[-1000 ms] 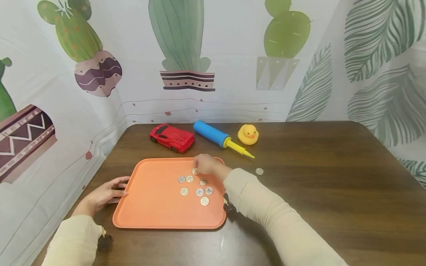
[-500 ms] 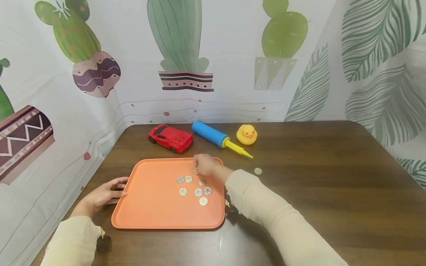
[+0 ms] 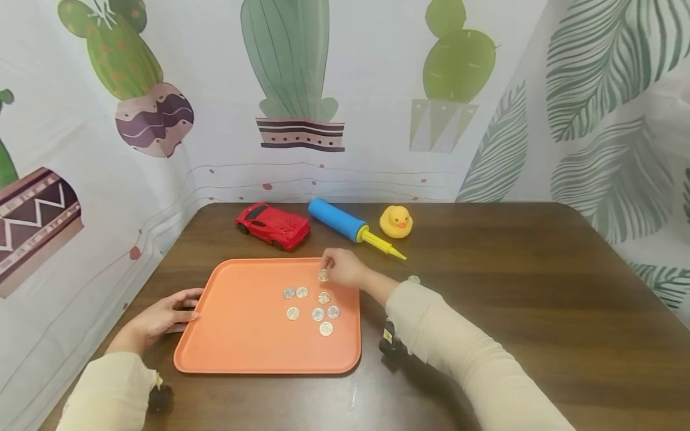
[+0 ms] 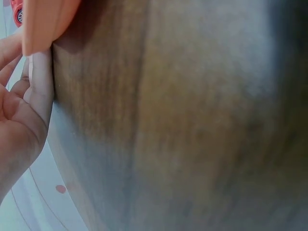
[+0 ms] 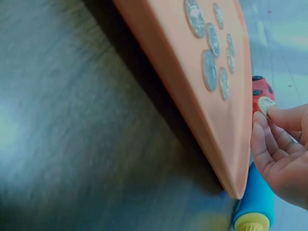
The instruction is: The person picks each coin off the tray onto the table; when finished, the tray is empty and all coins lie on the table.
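Note:
My right hand (image 3: 345,267) pinches a coin (image 5: 265,104) between thumb and fingertips, raised over the far right part of the orange tray (image 3: 242,323). In the right wrist view the coin's face shows above the fingertips. Several silvery and pale gold coins lie flat on the tray's right half, among them a gold one (image 3: 326,328) nearest the front. At the tray's left edge, my left hand (image 3: 162,314) rests with its fingers extended against the rim. The left wrist view shows these fingers (image 4: 41,82) close by the tray's corner, partly hidden by it.
Behind the tray stand a red toy car (image 3: 273,226), a blue and yellow hand pump (image 3: 336,219) and a yellow rubber duck (image 3: 396,222). One more coin (image 3: 414,279) lies on the dark wooden table (image 3: 512,287), partly covered by the right sleeve. A printed cloth hangs behind.
The right hand has shifted slightly right and lifted its coin from the tray, turning the coin's face into view. The left hand stays at the tray's edge.

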The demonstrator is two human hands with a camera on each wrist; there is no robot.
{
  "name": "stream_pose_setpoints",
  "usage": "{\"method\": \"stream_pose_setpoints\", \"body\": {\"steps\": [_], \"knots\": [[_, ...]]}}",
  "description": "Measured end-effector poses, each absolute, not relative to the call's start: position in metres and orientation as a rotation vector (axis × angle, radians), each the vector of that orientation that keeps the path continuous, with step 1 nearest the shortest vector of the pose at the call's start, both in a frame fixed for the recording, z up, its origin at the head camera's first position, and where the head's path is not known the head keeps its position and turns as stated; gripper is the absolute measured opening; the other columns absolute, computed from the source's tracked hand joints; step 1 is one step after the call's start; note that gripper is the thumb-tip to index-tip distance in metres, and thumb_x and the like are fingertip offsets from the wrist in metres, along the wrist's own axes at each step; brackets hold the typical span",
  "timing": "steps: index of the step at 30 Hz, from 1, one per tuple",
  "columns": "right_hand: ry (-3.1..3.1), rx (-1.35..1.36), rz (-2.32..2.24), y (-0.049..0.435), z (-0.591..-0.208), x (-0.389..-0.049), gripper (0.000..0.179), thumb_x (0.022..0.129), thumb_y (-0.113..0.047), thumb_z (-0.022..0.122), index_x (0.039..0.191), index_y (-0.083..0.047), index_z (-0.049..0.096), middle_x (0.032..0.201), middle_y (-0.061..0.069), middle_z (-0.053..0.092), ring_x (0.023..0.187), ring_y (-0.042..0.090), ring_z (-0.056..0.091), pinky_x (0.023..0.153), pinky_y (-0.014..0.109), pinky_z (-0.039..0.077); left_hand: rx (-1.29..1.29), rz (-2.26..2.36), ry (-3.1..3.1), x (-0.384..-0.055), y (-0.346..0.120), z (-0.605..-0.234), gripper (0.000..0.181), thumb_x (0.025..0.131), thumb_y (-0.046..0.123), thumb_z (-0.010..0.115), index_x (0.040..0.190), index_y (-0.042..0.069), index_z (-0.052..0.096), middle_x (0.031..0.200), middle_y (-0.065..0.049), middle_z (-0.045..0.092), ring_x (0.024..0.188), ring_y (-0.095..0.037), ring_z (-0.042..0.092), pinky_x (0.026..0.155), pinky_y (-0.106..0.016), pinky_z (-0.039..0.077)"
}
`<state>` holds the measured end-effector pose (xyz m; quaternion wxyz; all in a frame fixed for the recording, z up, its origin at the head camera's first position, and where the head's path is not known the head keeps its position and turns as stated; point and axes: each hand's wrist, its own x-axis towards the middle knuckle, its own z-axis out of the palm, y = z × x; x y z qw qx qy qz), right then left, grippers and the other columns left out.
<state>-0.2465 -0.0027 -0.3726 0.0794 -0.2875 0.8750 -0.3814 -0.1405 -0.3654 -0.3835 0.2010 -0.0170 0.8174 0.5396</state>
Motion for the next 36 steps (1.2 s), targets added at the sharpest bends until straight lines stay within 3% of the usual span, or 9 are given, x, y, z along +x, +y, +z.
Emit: {"method": "stream_pose_setpoints", "body": {"steps": [14, 31, 36], "knots": [[2.535, -0.751, -1.331, 0.031, -0.363, -0.237, 0.009, 0.076, 0.002, 0.059, 0.08, -0.005, 0.054, 0.073, 0.003, 0.053, 0.068, 0.016, 0.049, 0.057, 0.023, 0.043, -0.044, 1.485, 2.297, -0.14, -0.369, -0.389, 0.068, 0.083, 0.013, 0.057, 0.131, -0.009, 0.015, 0.115, -0.025, 0.035, 0.09, -0.017, 0.053, 0.076, -0.037, 0.046], [2.397, -0.518, -1.525, 0.083, -0.359, -0.234, 0.01, 0.076, 0.005, 0.057, 0.084, 0.002, 0.051, 0.073, 0.01, 0.052, 0.066, 0.024, 0.055, 0.063, 0.038, 0.049, -0.041, 1.473, 2.324, -0.142, -0.367, -0.384, 0.068, 0.082, 0.013, 0.058, 0.131, -0.01, 0.016, 0.117, -0.027, 0.033, 0.09, -0.018, 0.052, 0.076, -0.036, 0.046], [2.371, -0.525, -1.563, 0.099, -0.363, -0.234, 0.011, 0.076, 0.007, 0.056, 0.086, 0.005, 0.05, 0.072, 0.01, 0.05, 0.063, 0.02, 0.053, 0.064, 0.04, 0.049, -0.058, 1.479, 2.32, -0.141, -0.365, -0.384, 0.069, 0.082, 0.013, 0.058, 0.131, -0.01, 0.016, 0.116, -0.026, 0.034, 0.09, -0.018, 0.052, 0.075, -0.036, 0.046]]}}
